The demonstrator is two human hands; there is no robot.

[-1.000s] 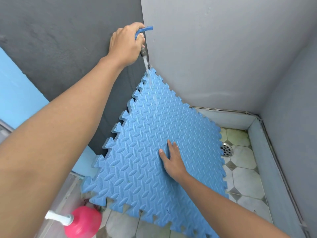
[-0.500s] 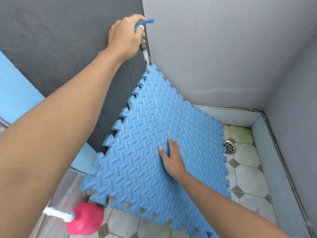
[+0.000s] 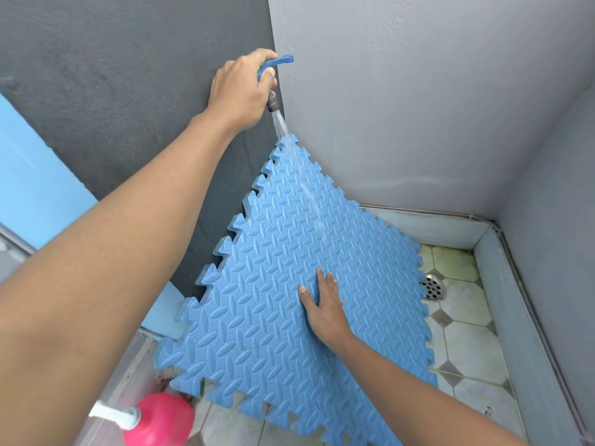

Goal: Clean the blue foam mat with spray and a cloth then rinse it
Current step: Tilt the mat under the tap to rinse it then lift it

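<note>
we are seeing bright, even, soft daylight; no glare, faint shadows only. wide-angle lens is bending walls at edges; near forearm is looking slightly soft.

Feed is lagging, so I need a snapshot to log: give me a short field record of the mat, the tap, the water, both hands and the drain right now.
mat: blue foam mat leaning tilted in the wall corner, lower edge on the tiled floor
tap: blue handle on the wall above the mat's top corner
water: stream running, landing on the upper mat
left hand: fingers wrapped around the tap handle
right hand: flat on the mat face
drain: round metal grate, uncovered, right of the mat
other: pink bottle at bottom left
</note>
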